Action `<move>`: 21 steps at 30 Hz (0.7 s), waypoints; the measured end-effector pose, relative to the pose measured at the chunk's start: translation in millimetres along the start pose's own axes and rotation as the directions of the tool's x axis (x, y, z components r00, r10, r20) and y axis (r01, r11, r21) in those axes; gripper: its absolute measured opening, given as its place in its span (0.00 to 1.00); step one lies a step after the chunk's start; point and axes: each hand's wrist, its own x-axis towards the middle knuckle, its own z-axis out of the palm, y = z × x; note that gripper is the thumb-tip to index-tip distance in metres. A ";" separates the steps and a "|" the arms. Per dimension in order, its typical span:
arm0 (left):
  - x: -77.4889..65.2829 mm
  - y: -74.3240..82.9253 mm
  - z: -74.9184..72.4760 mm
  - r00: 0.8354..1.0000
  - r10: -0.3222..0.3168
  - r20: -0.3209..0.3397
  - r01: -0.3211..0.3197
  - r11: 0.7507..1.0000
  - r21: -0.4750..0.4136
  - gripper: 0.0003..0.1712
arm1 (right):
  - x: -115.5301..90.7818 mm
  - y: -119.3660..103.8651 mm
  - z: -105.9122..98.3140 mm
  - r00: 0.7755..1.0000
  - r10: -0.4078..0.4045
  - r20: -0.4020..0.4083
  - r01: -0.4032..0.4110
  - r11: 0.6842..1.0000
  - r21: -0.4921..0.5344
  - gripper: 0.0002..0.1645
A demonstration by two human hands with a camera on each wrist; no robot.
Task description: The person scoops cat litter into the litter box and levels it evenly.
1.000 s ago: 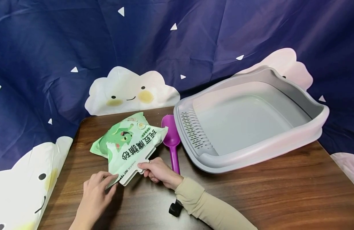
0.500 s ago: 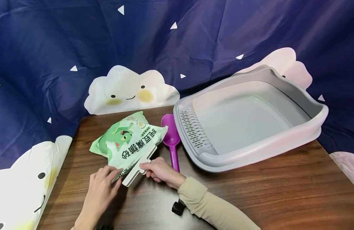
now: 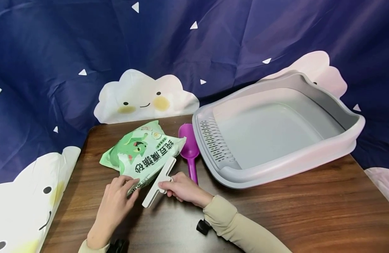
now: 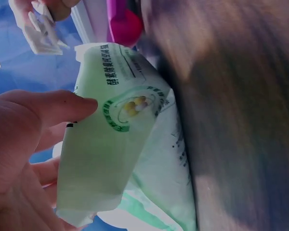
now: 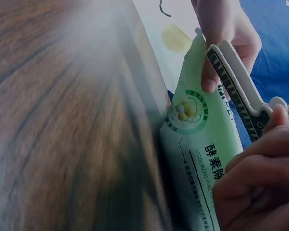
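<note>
Cat-litter bag (image 3: 144, 151), a single one, green and white with a cartoon cat and dark Chinese print, lies at the far left of the brown wooden worktop (image 3: 308, 200). There is also one white bag clip (image 3: 164, 175), one purple scoop (image 3: 189, 149) and one grey litter tray (image 3: 264, 133), and two hands are at work.

The scoop lies between bag and tray, its bowl close by the tray's rim and next to a corner of the bag; the right hand hides the lower end of its handle. The tray, a slotted panel at its left end, takes up much of the far right. Behind everything hangs a dark blue cloth (image 3: 226, 28) with white triangles and smiling clouds.

The left hand (image 3: 115, 198) reaches in from the near edge and pinches the bag's near left corner, thumb on one face and fingers behind. The right hand (image 3: 183, 188), in a beige sleeve (image 3: 245, 225), comes in from the lower right and grips the clip at its middle, thumb on top. The clip slants beside the bag's near edge; the left-wrist view shows the two apart.
</note>
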 end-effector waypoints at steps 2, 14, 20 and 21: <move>2.8 0.6 1.0 1.000 -0.011 0.008 0.011 1.000 -0.007 0.14 | -1.7 0.5 -1.9 1.000 -0.007 0.005 0.007 0.999 -0.045 0.22; 12.0 -0.9 1.2 1.000 -0.020 0.022 0.021 0.999 -0.031 0.17 | -11.0 2.0 -13.8 1.000 -0.026 0.013 0.028 0.957 -0.289 0.24; 18.3 -0.2 0.3 0.998 -0.027 0.057 0.029 0.998 -0.049 0.18 | -11.4 5.2 -20.3 1.000 -0.031 -0.001 0.028 0.928 -0.371 0.24; 19.6 0.2 0.4 0.997 -0.033 0.066 0.036 0.998 -0.051 0.19 | -11.9 5.3 -21.4 0.999 -0.037 -0.003 0.033 0.919 -0.392 0.24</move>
